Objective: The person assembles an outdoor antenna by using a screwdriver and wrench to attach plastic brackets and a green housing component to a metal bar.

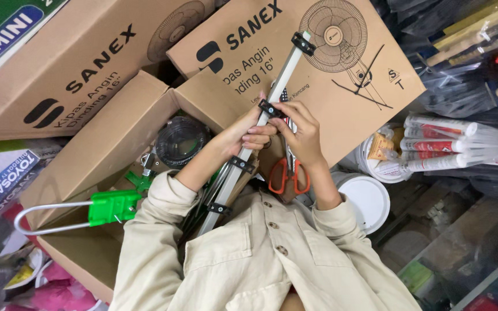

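White bar (272, 98) with black clips (302, 43) on it runs slanting up the middle of my view, from my chest toward the brown fan boxes (341, 69). I see my left hand (248, 133) wrapped around the bar from the left side, fingers curled and pressed on it. My right hand (302, 133) is just beside it, with the fingertips pinching the black clip (271, 108) near the middle of the bar. Red-handled scissors (289, 174) hang under my right wrist, close to the bar; I cannot tell what holds them. An open box (110, 144) on the left has a round black part (181, 141) and a green piece (113, 206) with a metal loop. White tubes (439, 144) lie to the right, near a white bucket lid (369, 198)
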